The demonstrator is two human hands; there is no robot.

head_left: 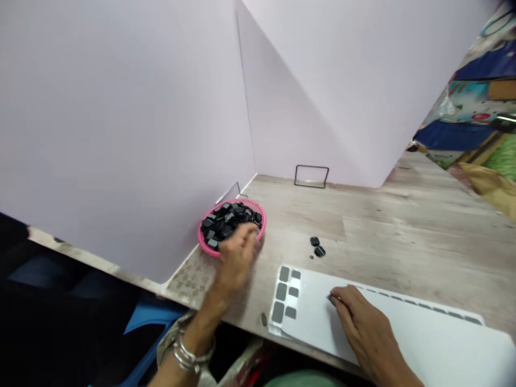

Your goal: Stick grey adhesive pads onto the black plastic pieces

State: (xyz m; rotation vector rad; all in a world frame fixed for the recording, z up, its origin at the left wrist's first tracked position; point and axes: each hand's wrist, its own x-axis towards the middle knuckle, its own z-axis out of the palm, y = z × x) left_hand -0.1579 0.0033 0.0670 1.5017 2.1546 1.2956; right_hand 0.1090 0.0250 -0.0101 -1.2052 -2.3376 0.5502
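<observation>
My left hand (238,248) is at the near right rim of a round pink basket (261,208), blurred by motion; whether its fingers hold anything does not show. Heaped in the basket are many small black square pieces (226,230), some with grey faces. Over a white sheet (312,293), my right hand (358,322) pinches a small dark grey piece (331,299) between thumb and finger. Rounded grey squares (281,292) in two sizes line the sheet's left end, and more run along its far edge, partly covered by white.
Two black pieces (317,246) lie on the wood-patterned table (290,226) beyond the sheet. Pale panels (161,134) stand at the left and back, with a thin black wire stand (312,186) at the foot. Packed goods (479,118) are at the far right.
</observation>
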